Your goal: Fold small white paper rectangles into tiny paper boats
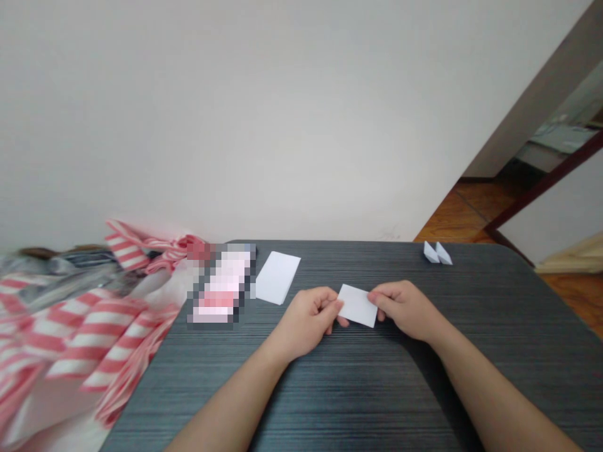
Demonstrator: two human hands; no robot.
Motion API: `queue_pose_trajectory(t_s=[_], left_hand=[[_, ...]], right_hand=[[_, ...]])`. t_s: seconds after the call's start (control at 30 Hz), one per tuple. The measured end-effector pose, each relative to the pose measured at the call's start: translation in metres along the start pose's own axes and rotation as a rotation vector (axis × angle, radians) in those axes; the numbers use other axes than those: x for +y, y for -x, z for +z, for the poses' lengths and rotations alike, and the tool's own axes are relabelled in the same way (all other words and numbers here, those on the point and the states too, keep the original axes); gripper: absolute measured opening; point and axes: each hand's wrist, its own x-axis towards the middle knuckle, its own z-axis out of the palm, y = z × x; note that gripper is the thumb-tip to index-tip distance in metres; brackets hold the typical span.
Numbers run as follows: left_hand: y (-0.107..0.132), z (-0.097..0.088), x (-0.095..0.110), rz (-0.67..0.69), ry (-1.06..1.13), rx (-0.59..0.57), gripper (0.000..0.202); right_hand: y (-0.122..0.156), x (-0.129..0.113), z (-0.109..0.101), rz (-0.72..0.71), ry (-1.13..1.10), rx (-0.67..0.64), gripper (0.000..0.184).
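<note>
Between my two hands, just above the dark table [311, 395], is a small white rectangle of paper [357, 306]. My left hand [313, 317] pinches its left edge between thumb and fingers. The right edge is gripped the same way by my right hand [405, 307]. Whether the paper is folded or a single layer, I cannot tell. Left of my left hand lies a larger white stack of paper [277, 277], flat on the table. Toward the back right stand two small folded paper pieces [437, 253] with pointed tips, side by side.
A pixelated flat object [221, 285], pink and white with a dark edge, lies at the table's back left. Red-and-white striped cloth [101, 329] is heaped beyond the left edge. A pale wall [301, 125] borders the back; wooden floor [471, 207] shows at right.
</note>
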Motion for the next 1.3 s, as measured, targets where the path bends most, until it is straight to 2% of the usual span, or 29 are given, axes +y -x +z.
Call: queue_pose_trajectory(t_s=[0.33,0.67,0.87,1.1,1.2,1.3], left_hand=[[-0.001,-0.002,-0.002,-0.015,0.013,0.001,0.03],[-0.002,0.001,0.001,-0.026,0.077,0.042,0.029],[0.0,0.001,0.007,-0.03,-0.001,0.026,0.029],[-0.001,-0.001,-0.001,-0.002,0.002,-0.017,0.031],[-0.002,0.0,-0.006,0.021,0.019,0.005,0.032],[-0.002,0.0,-0.006,0.031,0.044,0.028,0.035]], right_hand=[[0.0,0.001,-0.001,-0.019,-0.034,0.032,0.034],[0.0,0.001,0.006,-0.056,-0.1,0.101,0.025],[0.0,0.001,0.006,-0.058,-0.09,0.142,0.028],[0.001,0.005,0.004,-0.064,-0.089,0.14,0.028],[0.001,0.005,0.002,-0.06,-0.068,0.153,0.027],[0.002,0.002,0.001,-0.085,-0.024,0.094,0.027]])
